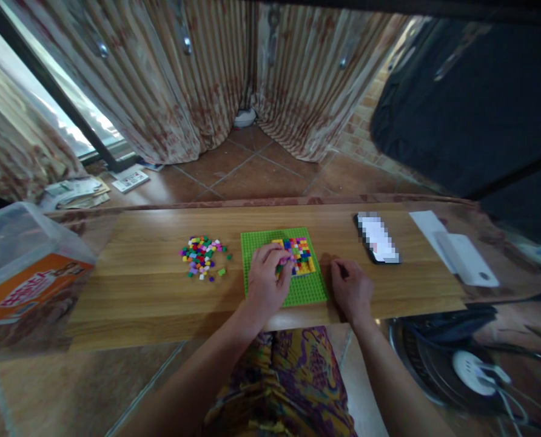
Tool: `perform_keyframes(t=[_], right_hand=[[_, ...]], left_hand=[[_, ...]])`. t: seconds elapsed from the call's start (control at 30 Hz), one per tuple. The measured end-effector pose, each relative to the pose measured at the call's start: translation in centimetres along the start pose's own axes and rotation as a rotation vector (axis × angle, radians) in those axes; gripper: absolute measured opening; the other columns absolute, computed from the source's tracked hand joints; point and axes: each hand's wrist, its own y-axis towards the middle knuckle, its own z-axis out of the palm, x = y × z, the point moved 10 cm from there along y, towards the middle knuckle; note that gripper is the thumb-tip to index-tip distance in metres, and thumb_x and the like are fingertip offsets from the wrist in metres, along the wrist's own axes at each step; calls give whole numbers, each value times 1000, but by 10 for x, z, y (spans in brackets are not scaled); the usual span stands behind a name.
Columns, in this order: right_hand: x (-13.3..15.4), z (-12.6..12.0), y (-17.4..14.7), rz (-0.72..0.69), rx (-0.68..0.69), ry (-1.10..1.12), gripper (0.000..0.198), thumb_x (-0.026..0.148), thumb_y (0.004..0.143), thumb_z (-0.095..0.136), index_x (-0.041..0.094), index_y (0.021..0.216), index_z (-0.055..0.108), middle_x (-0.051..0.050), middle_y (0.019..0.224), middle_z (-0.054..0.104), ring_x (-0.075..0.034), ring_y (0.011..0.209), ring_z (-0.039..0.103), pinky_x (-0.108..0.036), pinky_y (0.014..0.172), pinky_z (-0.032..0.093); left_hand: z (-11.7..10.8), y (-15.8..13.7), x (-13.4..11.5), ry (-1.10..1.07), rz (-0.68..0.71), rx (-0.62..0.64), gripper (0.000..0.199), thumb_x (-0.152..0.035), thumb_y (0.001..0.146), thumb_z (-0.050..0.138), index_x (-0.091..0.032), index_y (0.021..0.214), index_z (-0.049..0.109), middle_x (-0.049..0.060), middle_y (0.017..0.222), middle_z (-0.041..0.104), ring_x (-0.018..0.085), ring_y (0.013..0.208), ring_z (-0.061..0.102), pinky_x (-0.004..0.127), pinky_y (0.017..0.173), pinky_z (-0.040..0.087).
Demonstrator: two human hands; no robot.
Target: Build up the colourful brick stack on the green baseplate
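A green studded baseplate (252, 240) lies on the wooden table, with a patch of small multicoloured toy bricks (304, 255) pressed onto its upper right part. My left hand (269, 276) is over the plate, thumb and fingers pinched at the left side of the patch. A small pink-purple toy brick (291, 258) shows at the fingertips; the hand covers part of the patch. To the right of the plate, my right hand (352, 288) rests on the table, fingers curled in with nothing visible in them. Loose small bricks (202, 255) lie in a pile left of the plate.
A phone (377, 238) lies right of the plate on the wooden table (147, 291). Beyond it are a white sheet and a white flat object (470, 260). A clear plastic tub with an orange label (34, 282) stands at the left. Curtains hang behind.
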Motion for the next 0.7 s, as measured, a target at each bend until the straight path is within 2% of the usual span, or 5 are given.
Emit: perform_keyframes(t=[0.13, 0.27, 0.47, 0.6, 0.7], right_hand=[[-3, 0, 0, -5, -2, -11, 48, 54, 94, 46, 17, 93, 77, -14, 94, 76, -24, 81, 65, -34, 70, 43], [-4, 0, 0, -7, -6, -36, 49, 54, 94, 46, 16, 94, 77, -15, 94, 76, -24, 80, 64, -34, 69, 42], [-1, -1, -1, -32, -23, -53, 52, 56, 95, 43, 16, 92, 76, -14, 93, 76, -24, 81, 64, -33, 68, 41], [-2, -1, 0, -36, -36, -49, 54, 58, 96, 42, 17, 90, 76, -13, 90, 75, -23, 78, 63, -32, 68, 40], [-3, -1, 0, -43, -32, -45, 54, 59, 95, 42, 17, 90, 75, -13, 90, 75, -23, 78, 63, -33, 68, 40]], left_hand=[[-20, -25, 20, 63, -53, 5, 14, -23, 97, 58, -22, 109, 65, 9, 116, 68, 22, 113, 64, 40, 100, 54], [-23, -44, 39, 89, -86, 76, 17, -24, 96, 59, -21, 112, 64, 10, 114, 68, 22, 110, 67, 38, 97, 57], [-3, -53, 37, 179, -20, 233, 25, -25, 92, 65, -20, 117, 64, 11, 121, 68, 26, 116, 64, 44, 103, 52], [13, -55, 36, 288, -42, 372, 47, -36, 84, 78, -18, 124, 63, 13, 134, 64, 31, 122, 59, 50, 107, 47], [17, -56, 37, 338, -72, 419, 56, -45, 81, 81, -18, 127, 61, 14, 140, 61, 33, 125, 58, 51, 107, 45]])
